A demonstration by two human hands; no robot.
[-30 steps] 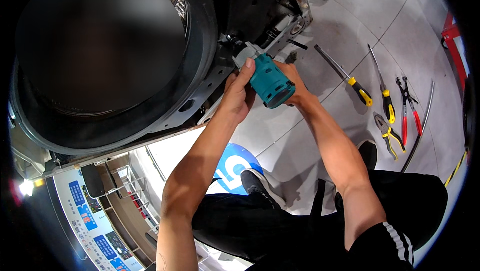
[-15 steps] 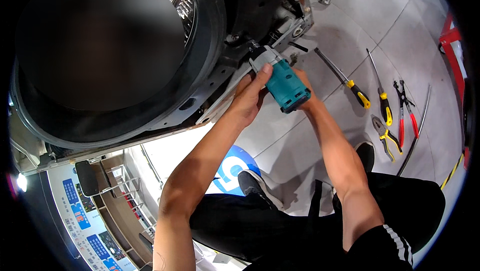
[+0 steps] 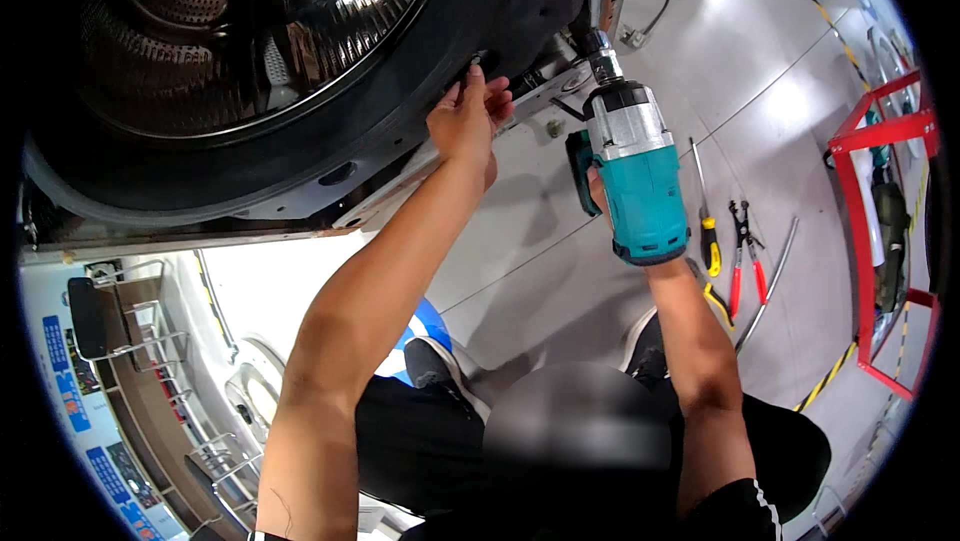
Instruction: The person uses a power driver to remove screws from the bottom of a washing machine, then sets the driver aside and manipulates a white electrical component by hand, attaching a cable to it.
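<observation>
A washing machine with its front off fills the upper left, its metal drum (image 3: 275,66) framed by a wide dark ring (image 3: 400,131). My left hand (image 3: 465,126) reaches to that ring's right side. Its thumb and fingers close on a small bolt (image 3: 476,61) there; the fingers behind are partly hidden. My right hand (image 3: 597,191) grips a teal and silver cordless impact wrench (image 3: 645,176), whose body covers most of the hand. The tool's socket (image 3: 600,56) points up and away, beside the machine's corner and apart from the bolt.
Right of the wrench, a yellow-handled screwdriver (image 3: 709,241), red-handled pliers (image 3: 738,266) and a thin rod (image 3: 775,281) lie on the tiled floor. Yellow-handled pliers (image 3: 717,303) are partly hidden by my forearm. A red cart (image 3: 850,211) stands far right; a cable plug (image 3: 635,38) lies beyond the machine's corner.
My right hand has drawn the impact wrench off the machine, toward the right. My left hand has left the tool and gone up to the bolt. The view has shifted.
</observation>
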